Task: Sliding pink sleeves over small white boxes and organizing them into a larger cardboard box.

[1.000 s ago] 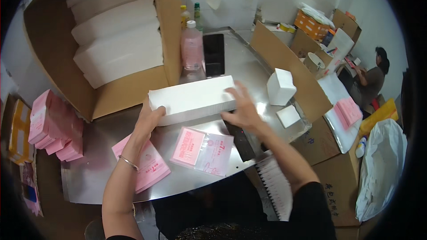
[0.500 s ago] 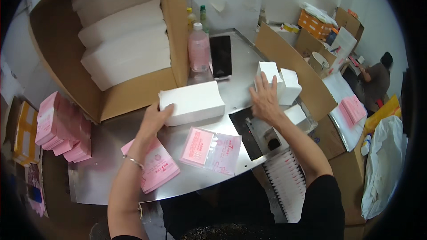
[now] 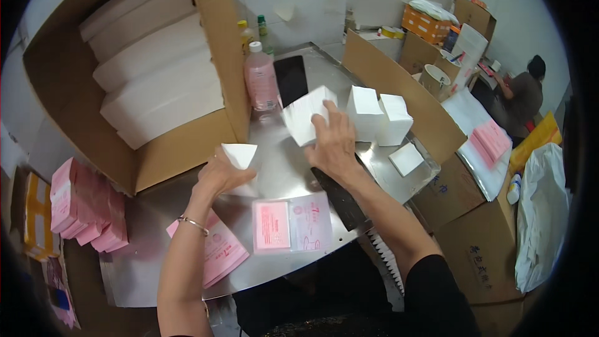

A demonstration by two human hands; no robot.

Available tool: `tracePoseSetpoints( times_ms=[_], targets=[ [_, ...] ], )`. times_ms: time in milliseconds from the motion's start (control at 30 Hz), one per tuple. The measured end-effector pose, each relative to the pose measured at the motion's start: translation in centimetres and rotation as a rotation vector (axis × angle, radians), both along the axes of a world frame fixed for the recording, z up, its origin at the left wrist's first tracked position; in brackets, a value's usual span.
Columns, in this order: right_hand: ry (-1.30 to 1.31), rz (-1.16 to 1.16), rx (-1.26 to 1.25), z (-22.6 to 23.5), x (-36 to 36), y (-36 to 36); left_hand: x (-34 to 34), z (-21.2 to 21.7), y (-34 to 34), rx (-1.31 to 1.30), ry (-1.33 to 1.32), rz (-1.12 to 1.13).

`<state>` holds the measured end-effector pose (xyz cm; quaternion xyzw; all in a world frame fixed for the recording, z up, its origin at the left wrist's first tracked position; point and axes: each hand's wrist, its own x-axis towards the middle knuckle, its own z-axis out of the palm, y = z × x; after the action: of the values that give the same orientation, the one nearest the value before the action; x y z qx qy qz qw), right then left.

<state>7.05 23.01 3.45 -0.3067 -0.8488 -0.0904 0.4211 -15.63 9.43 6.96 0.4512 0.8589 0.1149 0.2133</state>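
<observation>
Your right hand (image 3: 334, 143) clasps a plain white box (image 3: 306, 115), tilted above the metal surface (image 3: 156, 268). Your left hand (image 3: 221, 175) pinches a smaller white folded piece (image 3: 240, 154) near the cardboard carton (image 3: 181, 156).

Steel table (image 3: 156, 274), pink packets (image 3: 290, 224), white boxes (image 3: 377, 112)

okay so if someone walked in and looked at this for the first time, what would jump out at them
Probably the two hands at the middle of the metal table: the right hand grips a white block, the left hand a smaller white piece. Next, the big cardboard box of white stacks on the left, and the pink packets beside it.
</observation>
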Motion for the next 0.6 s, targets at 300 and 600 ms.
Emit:
tracePoseSetpoints(
  times_ms=[300,600],
  targets=[
    [0.182,-0.048,0.205,1.1,6.6,2.1,-1.0,0.2,1.4,0.068,-0.255,-0.141],
    [0.606,0.089,-0.701,-1.8,15.8,7.7,7.2,-3.5,12.5,0.454,-1.061,0.091]
  ],
)
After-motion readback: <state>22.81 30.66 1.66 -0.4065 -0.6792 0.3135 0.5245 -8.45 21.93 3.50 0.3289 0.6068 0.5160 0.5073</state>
